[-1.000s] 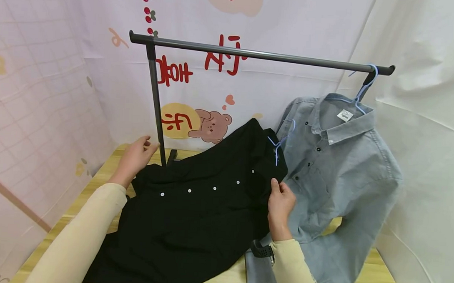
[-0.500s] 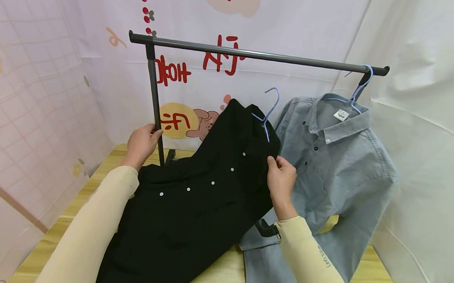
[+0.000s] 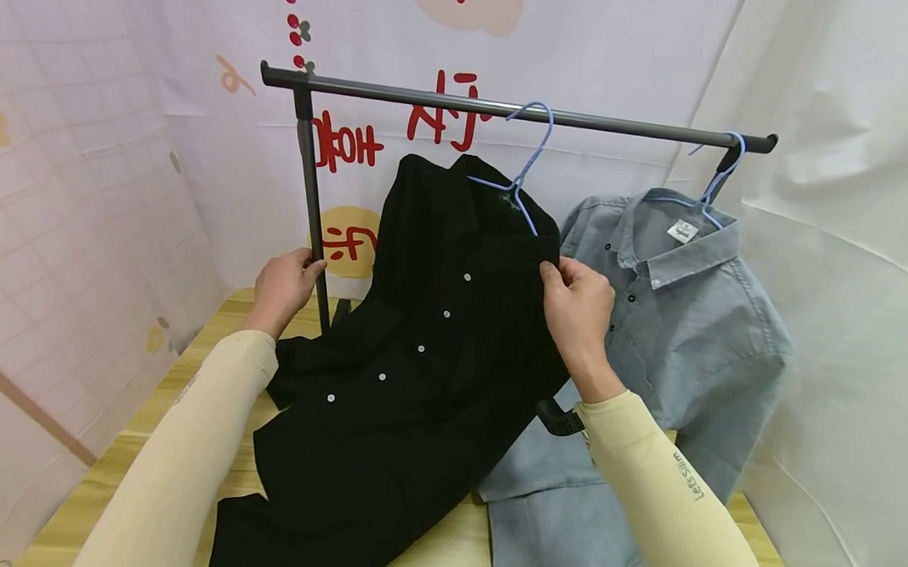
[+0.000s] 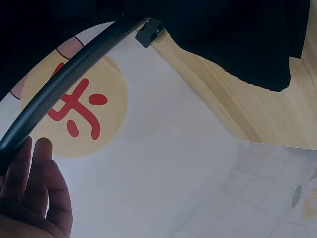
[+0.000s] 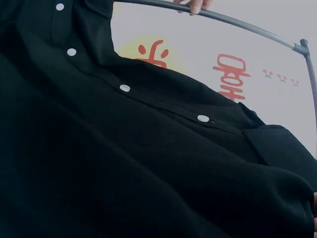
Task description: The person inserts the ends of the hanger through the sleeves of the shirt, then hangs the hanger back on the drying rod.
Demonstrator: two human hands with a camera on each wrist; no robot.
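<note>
A black shirt (image 3: 420, 382) with white buttons hangs slantwise on a light-blue hanger (image 3: 529, 165); its lower part lies on the table. My right hand (image 3: 581, 309) pinches the shirt near the collar, just below the hanger. The hanger's hook is level with the rack's top rail (image 3: 415, 96); whether it sits over the rail, I cannot tell. With thumb and fingers, my left hand (image 3: 284, 286) holds the rack's left post (image 3: 310, 187). In the left wrist view, fingers (image 4: 42, 163) touch that dark post. The shirt's front (image 5: 124, 148) fills most of the right wrist view.
At the rail's right end hangs a grey-blue shirt (image 3: 693, 325) on another blue hanger (image 3: 708, 188), its lower part on the wooden table (image 3: 238, 451). A printed cloth backdrop (image 3: 612, 64) stands behind the rack. The rack's black foot (image 4: 150, 32) shows by the table's back edge.
My right hand has raised the black shirt and its hanger, bringing the hook up to the rail. My left hand has moved to the post and taken hold of it.
</note>
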